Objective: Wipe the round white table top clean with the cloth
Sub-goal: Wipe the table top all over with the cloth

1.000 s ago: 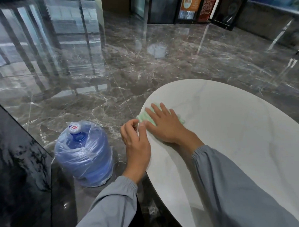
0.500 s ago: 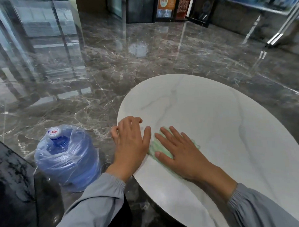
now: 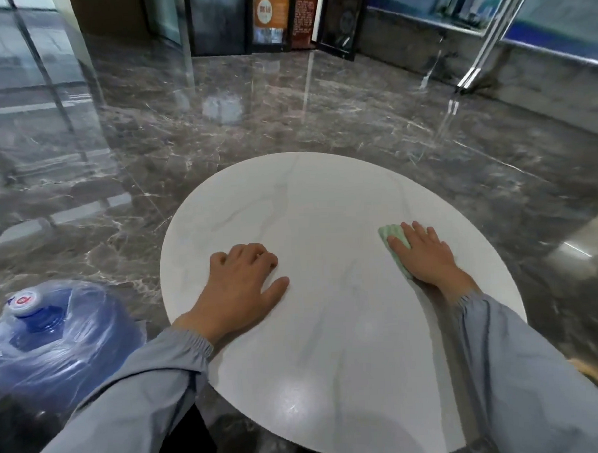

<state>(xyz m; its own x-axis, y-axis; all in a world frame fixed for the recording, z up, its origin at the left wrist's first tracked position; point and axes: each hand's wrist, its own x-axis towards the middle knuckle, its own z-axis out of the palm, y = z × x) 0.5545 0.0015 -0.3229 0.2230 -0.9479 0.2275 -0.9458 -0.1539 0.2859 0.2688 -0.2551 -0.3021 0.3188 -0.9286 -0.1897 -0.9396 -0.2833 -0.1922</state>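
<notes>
R hand, fingers flat on green cloth, swept it from counter's L edge to R side; L hand braces, loosely bent, holding nothing, so near band prob wiped, far half left.

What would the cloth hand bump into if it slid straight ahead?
Nothing, it seems: ahead of the right hand and cloth lies only bare table top, then its far rim.
</notes>
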